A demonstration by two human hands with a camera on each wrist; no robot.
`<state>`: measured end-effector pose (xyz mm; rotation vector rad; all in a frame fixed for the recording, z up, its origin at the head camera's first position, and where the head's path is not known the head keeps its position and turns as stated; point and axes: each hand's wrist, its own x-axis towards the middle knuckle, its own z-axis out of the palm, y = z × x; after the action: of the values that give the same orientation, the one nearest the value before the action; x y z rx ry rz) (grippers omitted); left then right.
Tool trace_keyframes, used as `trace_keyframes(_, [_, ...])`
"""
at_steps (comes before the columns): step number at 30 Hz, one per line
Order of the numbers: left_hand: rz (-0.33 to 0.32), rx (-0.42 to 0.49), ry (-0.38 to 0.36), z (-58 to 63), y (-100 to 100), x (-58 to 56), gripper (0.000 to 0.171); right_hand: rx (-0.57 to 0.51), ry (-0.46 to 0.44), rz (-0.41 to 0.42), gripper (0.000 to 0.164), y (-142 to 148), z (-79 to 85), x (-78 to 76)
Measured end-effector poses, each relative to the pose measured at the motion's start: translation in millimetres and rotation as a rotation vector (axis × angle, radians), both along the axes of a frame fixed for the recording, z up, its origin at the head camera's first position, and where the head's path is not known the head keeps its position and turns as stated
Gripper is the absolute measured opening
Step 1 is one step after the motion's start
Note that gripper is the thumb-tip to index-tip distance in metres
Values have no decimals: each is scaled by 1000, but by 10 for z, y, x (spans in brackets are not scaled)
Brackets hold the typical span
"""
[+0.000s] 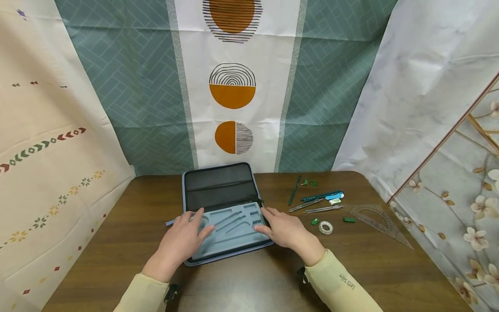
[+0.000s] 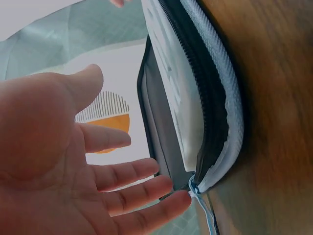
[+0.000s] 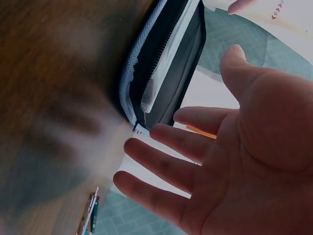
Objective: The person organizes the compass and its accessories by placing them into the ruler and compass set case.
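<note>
A zippered case point(image 1: 220, 184) lies open on the table, its dark lid against the back curtain. In its base sits a pale blue moulded tray point(image 1: 234, 236) with bare shaped slots. My left hand point(image 1: 181, 238) hovers at the tray's left side, fingers spread. My right hand point(image 1: 286, 227) is at the right side, its thumb and fingers over the tray's edge. Both wrist views show bare palms beside the case's zipped rim point(image 2: 230, 112), fingers extended and nothing held. A thin pull cord point(image 2: 208, 210) hangs at the case's left corner in the left wrist view.
Right of the case lie a dark green pencil point(image 1: 295, 190), compasses point(image 1: 323, 209), a blue-handled cutter point(image 1: 334, 196), a white eraser point(image 1: 335, 201), a round tape roll point(image 1: 325, 227), small green pieces point(image 1: 349, 220) and a clear set square point(image 1: 374, 219). Patterned curtains surround the wooden table point(image 1: 128, 216).
</note>
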<state>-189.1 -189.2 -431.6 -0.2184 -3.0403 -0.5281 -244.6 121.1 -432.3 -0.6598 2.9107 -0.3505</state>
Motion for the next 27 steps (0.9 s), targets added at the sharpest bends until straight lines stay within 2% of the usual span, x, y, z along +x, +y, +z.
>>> trace_keyframes(12, [3, -57, 35, 2, -124, -14, 68, 23, 24, 22, 74, -8, 2, 12])
trace_keyframes(22, [10, -81, -29, -44, -191, -48, 65, 70, 34, 39, 69, -2, -49, 11])
trace_keyframes(27, [5, -116, -6, -61, -214, -42, 55, 65, 36, 49, 68, -7, -66, 3])
